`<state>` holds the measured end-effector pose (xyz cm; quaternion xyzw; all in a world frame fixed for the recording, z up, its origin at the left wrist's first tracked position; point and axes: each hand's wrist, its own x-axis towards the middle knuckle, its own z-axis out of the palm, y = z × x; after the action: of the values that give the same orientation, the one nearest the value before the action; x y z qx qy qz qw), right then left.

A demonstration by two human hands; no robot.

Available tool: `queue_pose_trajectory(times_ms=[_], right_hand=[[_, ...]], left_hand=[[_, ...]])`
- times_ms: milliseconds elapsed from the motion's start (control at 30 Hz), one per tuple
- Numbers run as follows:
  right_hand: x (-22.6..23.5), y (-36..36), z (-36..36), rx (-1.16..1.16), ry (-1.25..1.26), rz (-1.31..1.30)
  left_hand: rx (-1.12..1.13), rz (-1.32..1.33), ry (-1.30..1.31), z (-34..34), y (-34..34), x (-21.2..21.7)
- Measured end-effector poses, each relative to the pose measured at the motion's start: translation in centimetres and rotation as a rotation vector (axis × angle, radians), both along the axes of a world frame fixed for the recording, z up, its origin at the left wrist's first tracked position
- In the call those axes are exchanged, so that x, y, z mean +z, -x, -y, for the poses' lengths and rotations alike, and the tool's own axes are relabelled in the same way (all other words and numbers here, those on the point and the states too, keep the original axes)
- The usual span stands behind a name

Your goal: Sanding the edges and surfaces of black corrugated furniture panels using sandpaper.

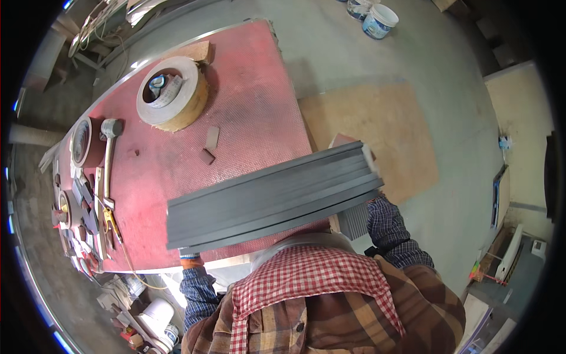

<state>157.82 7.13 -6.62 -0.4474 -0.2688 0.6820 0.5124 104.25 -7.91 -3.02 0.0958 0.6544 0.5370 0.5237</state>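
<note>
A long dark grey moulded panel (pixel 271 197) with grooves along its length lies across in front of me, its right end past the table's edge. At its lower left corner, my left hand (pixel 188 255) holds it from below; only a strip of glove shows, the fingers hidden under the panel. My right hand (pixel 376 197) grips the other end, mostly covered by the panel. A pale patch at that end may be glove or wrapping; I cannot tell. Beneath the panel is a red textured table (pixel 253 112). A grey ribbed piece (pixel 355 220) shows below the panel's right part.
On the table stand a large tape roll (pixel 191 106), a brown roll (pixel 88 141), a mallet (pixel 110 147), small brown blocks (pixel 212 137) and cluttered tools at the left. A brown board (pixel 383 130) lies on the floor beyond the table. White buckets (pixel 379 23) stand farther off.
</note>
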Motion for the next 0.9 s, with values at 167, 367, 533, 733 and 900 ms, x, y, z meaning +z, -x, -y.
queue_pose_trajectory(times_ms=[167, 367, 533, 733, 900], right_hand=[[-1.6, -0.4, 1.8, -0.079, -0.015, -0.187], [3.1, -2.0, 3.3, -0.110, 0.355, 0.414], [8.2, -2.0, 5.8, -0.041, 0.130, 0.290], [9.3, -0.7, 9.3, 0.077, 0.194, 0.198], [7.6, -0.9, 10.7, 0.062, 0.174, 0.167]], left_hand=[[-0.183, -0.274, -0.099, 1.1, -0.3, 0.3], [-0.622, -0.931, -0.157, -1.4, 0.1, 2.2], [-0.399, -0.058, -0.364, -1.3, 0.1, 2.0], [-0.386, -0.081, -0.320, 0.9, 0.6, 1.5], [-0.264, 0.004, -0.329, 1.5, -0.6, 2.0]])
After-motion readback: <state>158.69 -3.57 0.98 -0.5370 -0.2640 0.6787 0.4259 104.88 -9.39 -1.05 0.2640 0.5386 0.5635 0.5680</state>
